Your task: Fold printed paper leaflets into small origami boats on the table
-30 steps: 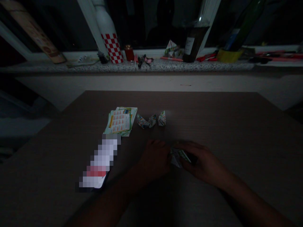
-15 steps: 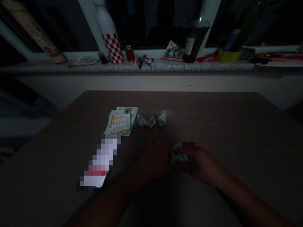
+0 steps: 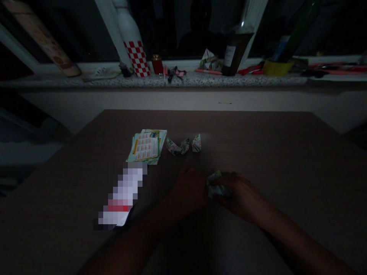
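A small piece of printed paper (image 3: 215, 186), partly folded, sits between my two hands low on the brown table (image 3: 272, 152). My left hand (image 3: 187, 191) is curled, its fingertips pinching the paper's left side. My right hand (image 3: 242, 194) is closed over the paper's right side. Beyond them lie three small folded paper figures (image 3: 183, 145) in a row. A stack of printed paper sheets (image 3: 146, 147) lies to their left. The scene is very dark.
A blurred-out flat object (image 3: 122, 198) lies left of my left arm. A stone windowsill (image 3: 86, 81) behind the table carries a red-and-white checked bottle (image 3: 134, 46), a dark bottle (image 3: 233, 49), a small red jar (image 3: 156, 64), pens and other small items.
My right hand has drawn in and turned the paper upward between both hands. Over the last half second the hands barely moved.
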`<action>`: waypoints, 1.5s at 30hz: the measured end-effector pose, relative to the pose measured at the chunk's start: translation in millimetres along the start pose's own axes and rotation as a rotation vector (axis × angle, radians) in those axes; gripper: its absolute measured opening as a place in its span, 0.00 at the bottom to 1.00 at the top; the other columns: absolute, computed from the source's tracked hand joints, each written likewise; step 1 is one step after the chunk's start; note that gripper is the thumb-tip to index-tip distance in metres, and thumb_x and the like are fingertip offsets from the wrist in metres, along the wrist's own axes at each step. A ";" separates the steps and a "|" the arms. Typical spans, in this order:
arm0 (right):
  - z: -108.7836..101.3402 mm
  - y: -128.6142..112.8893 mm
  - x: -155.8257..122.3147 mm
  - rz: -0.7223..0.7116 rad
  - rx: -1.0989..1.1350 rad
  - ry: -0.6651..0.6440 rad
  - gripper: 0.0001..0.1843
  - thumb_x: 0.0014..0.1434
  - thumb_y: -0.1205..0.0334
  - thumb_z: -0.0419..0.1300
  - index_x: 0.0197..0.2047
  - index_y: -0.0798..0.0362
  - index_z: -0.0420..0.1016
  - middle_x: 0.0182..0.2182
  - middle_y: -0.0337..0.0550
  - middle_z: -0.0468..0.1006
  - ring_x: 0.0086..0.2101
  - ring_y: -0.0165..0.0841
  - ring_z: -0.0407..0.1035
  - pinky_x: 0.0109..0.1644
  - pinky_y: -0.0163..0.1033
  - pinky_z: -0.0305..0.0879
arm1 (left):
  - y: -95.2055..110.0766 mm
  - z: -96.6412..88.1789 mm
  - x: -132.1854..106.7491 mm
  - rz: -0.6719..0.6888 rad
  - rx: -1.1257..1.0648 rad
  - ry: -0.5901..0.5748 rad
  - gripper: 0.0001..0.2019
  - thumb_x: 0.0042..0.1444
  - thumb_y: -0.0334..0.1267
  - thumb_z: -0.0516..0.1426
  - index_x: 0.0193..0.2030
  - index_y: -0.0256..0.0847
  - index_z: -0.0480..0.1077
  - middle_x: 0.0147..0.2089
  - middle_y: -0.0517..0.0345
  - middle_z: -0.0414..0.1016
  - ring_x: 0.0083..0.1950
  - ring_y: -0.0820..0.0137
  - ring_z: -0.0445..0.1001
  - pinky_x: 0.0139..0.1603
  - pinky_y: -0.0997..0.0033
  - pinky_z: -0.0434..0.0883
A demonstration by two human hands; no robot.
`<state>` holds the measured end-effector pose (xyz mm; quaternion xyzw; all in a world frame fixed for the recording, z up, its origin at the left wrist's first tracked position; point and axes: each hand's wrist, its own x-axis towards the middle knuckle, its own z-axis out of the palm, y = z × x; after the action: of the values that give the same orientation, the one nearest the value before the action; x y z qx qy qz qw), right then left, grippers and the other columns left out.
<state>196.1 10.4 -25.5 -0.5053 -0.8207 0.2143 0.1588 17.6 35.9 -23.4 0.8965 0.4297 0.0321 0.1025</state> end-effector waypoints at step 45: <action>-1.0 9.0 -0.1 -0.071 -0.016 -0.043 0.25 0.51 0.68 0.62 0.52 0.39 0.73 0.46 0.39 0.78 0.45 0.40 0.71 0.52 0.48 0.62 | -0.8 -16.2 0.2 -0.213 -0.011 -0.139 0.14 0.50 0.47 0.56 0.32 0.38 0.73 0.40 0.46 0.76 0.45 0.54 0.72 0.49 0.49 0.64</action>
<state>203.5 14.1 -29.2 -0.4726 -0.8428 0.2129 0.1448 14.8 39.0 -7.8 0.8452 0.5143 -0.0389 0.1400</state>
